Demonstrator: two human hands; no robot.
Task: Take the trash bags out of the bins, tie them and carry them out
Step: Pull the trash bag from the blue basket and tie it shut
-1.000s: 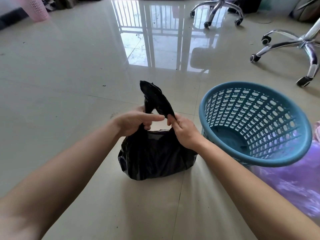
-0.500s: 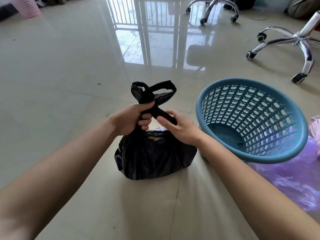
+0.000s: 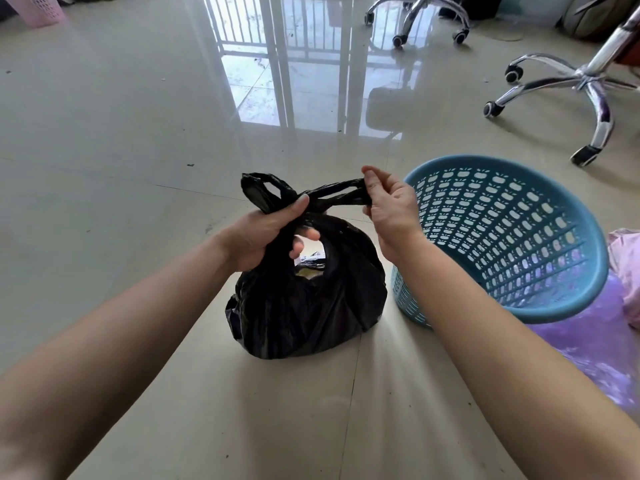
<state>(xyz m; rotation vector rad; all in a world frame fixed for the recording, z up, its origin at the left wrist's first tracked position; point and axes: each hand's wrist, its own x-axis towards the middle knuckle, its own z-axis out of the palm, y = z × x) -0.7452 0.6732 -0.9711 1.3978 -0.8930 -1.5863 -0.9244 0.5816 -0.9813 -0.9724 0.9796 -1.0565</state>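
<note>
Left grip [image 3: 263, 233] was clenched round the gathered neck of the black trash bag [image 3: 304, 306], thumb laid over the crossing of its two handle loops. The right grip [image 3: 391, 202] pinched the right-hand loop [image 3: 339, 194] and held it stretched out sideways; the other loop [image 3: 258, 190] stood free above the left thumb. A gap below the crossing showed some of the contents. The bag sat on the tiled floor [image 3: 104, 168], just beside the blue mesh bin [image 3: 519, 237]. A purple bag [image 3: 588, 348] lay at the bin's right side, and a chrome chair base [image 3: 585, 81] stood well apart behind.
</note>
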